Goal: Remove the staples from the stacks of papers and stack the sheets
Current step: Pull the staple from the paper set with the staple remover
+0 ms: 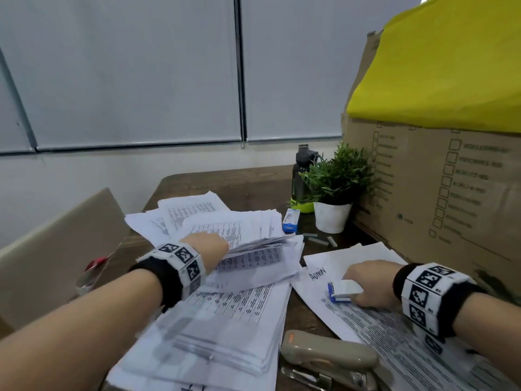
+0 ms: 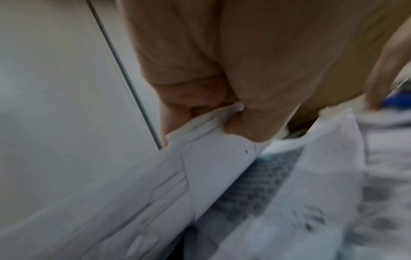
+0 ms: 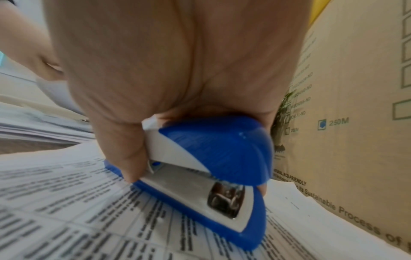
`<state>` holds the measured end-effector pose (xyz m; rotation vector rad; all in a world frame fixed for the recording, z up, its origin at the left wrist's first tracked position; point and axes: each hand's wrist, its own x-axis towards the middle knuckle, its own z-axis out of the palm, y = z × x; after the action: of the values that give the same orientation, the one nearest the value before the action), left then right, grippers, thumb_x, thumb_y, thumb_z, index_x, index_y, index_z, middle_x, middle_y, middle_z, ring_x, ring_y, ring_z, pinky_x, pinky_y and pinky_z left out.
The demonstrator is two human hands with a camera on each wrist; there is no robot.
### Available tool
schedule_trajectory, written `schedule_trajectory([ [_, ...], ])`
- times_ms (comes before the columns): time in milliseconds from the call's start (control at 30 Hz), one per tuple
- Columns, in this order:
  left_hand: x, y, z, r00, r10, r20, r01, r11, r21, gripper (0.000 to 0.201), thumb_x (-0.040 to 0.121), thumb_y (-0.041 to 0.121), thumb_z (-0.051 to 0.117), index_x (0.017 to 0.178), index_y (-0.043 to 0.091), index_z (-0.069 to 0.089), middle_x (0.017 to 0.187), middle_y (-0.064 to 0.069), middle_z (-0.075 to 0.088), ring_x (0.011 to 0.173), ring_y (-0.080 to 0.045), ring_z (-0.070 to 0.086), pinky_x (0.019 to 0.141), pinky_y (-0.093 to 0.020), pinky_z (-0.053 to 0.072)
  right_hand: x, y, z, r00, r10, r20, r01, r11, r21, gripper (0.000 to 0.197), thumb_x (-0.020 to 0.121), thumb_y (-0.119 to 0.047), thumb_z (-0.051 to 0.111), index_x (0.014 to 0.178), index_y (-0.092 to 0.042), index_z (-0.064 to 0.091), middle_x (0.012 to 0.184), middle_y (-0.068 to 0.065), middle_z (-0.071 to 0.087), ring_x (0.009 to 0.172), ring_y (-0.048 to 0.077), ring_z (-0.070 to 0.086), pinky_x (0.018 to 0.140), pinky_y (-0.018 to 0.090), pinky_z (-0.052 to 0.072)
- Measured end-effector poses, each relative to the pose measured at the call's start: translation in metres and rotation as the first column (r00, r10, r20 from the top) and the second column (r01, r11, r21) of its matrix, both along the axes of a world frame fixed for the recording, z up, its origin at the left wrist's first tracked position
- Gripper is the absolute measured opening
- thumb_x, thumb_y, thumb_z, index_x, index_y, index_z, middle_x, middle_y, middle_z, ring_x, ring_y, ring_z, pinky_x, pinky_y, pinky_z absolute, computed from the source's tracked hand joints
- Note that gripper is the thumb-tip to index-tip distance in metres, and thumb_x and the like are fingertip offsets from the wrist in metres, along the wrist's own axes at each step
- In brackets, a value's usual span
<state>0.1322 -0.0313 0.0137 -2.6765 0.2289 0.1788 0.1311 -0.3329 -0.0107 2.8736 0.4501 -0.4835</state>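
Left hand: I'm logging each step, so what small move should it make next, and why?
Probably lift the pinched sheaf of papers toward the right hand, since the left hand already grips it and the right holds the blue-and-white stapler ready.

Printed sheets [image 1: 248, 230], white w/ black tabular text: loose, fanned pile at centre of surface, one bundle lifted at its near edge & pinched in left hand [image 1: 207, 246]. Squared stack [image 1: 222, 325] nearer camera, lying flat. Separate stack [image 1: 375, 320] to the right, flat, top pg handwritten "Admin". Blue-and-white stapler [image 3: 200, 172] resting on that right stack near its top-left corner, gripped in right hand [image 1: 369, 283].
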Motion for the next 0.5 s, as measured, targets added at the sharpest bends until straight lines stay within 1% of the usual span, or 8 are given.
schedule_trajectory([
  [67,-0.024,0.005,0.005,1.000,-0.003,-0.010,0.003,1.000,-0.006,0.023,0.098,0.005,0.047,0.118,0.007,0.058,0.114,-0.009,0.063,0.096,-0.025,0.061,0.076,-0.028,0.045,-0.005,0.003,0.002,1.000,-0.008,-0.001,0.008,1.000,-0.001,0.043,0.095,-0.037,0.050,0.133,-0.017,0.052,0.137,0.002,0.054,0.124,0.022,0.051,0.101,0.029,0.041],
  [167,-0.055,0.008,-0.001,0.996,0.009,-0.092,-0.012,0.999,-0.034,0.025,0.097,0.006,0.048,0.119,0.008,0.058,0.120,-0.012,0.062,0.110,-0.029,0.061,0.087,-0.034,0.048,-0.016,0.005,0.002,0.999,-0.032,0.017,0.032,0.999,0.012,0.040,0.095,-0.035,0.049,0.132,-0.020,0.052,0.136,0.001,0.054,0.124,0.021,0.051,0.097,0.026,0.039],
  [233,-0.069,0.009,-0.009,0.987,0.023,-0.156,-0.030,0.998,-0.047,0.027,0.096,0.006,0.049,0.121,0.009,0.058,0.123,-0.013,0.061,0.114,-0.031,0.059,0.091,-0.037,0.047,-0.020,0.006,0.002,0.998,-0.022,0.055,0.020,0.999,0.034,0.041,0.095,-0.036,0.049,0.133,-0.022,0.051,0.138,0.000,0.053,0.125,0.020,0.049,0.099,0.027,0.039],
  [300,-0.078,0.009,-0.015,0.979,0.020,-0.204,-0.036,0.996,-0.076,0.026,0.095,0.004,0.049,0.119,0.011,0.059,0.119,-0.012,0.062,0.113,-0.031,0.059,0.091,-0.037,0.047,-0.025,0.007,0.005,0.994,-0.034,0.100,0.027,0.998,0.065,0.045,0.095,-0.040,0.049,0.137,-0.024,0.046,0.140,0.000,0.050,0.127,0.020,0.048,0.099,0.029,0.038],
  [333,-0.081,0.007,-0.017,0.976,0.011,-0.219,-0.030,0.996,-0.082,0.026,0.095,0.003,0.049,0.117,0.010,0.059,0.116,-0.011,0.062,0.112,-0.031,0.059,0.091,-0.037,0.047,-0.027,0.007,0.006,0.993,-0.037,0.112,0.028,0.996,0.085,0.045,0.095,-0.041,0.050,0.137,-0.025,0.045,0.140,-0.001,0.050,0.126,0.019,0.048,0.097,0.028,0.038],
  [400,-0.089,0.003,-0.016,0.971,-0.020,-0.237,0.003,0.997,-0.072,0.024,0.094,0.002,0.049,0.114,0.009,0.061,0.108,-0.011,0.061,0.109,-0.030,0.060,0.087,-0.035,0.046,-0.032,0.008,0.011,0.994,-0.044,0.104,0.032,0.993,0.113,0.046,0.093,-0.037,0.053,0.137,-0.026,0.044,0.137,-0.002,0.052,0.121,0.019,0.052,0.091,0.025,0.040],
  [433,-0.091,0.002,-0.014,0.971,-0.035,-0.238,0.017,0.997,-0.079,0.024,0.094,0.001,0.049,0.112,0.008,0.061,0.106,-0.012,0.061,0.107,-0.030,0.060,0.085,-0.035,0.046,-0.033,0.009,0.012,0.993,-0.065,0.094,0.053,0.990,0.128,0.048,0.092,-0.036,0.055,0.137,-0.028,0.043,0.137,-0.003,0.053,0.119,0.018,0.053,0.090,0.025,0.041],
  [500,-0.094,0.002,-0.009,0.964,-0.058,-0.259,0.022,0.990,-0.139,0.022,0.092,0.000,0.047,0.106,0.006,0.062,0.098,-0.012,0.060,0.097,-0.030,0.058,0.081,-0.034,0.044,-0.038,0.012,0.015,0.990,-0.102,0.099,0.084,0.982,0.169,0.052,0.090,-0.035,0.057,0.140,-0.032,0.040,0.138,-0.006,0.051,0.120,0.016,0.053,0.096,0.027,0.044],
])
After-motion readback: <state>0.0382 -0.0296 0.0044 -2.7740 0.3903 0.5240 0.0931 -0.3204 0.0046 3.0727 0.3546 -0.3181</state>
